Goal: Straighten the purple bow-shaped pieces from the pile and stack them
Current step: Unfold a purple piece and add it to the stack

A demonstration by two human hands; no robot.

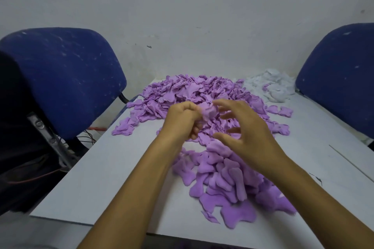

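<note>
A person's left hand clenches a crumpled purple piece above a white table, while the right hand, fingers spread and released, hovers just beside it at 3 o'clock, gripping nothing. The held piece sits over the near edge of a large purple pile at 12 o'clock. A looser heap of flattened pieces lies at 6 o'clock beneath the forearms. White scraps rest at 2 o'clock; blue chairs flank the table.
</note>
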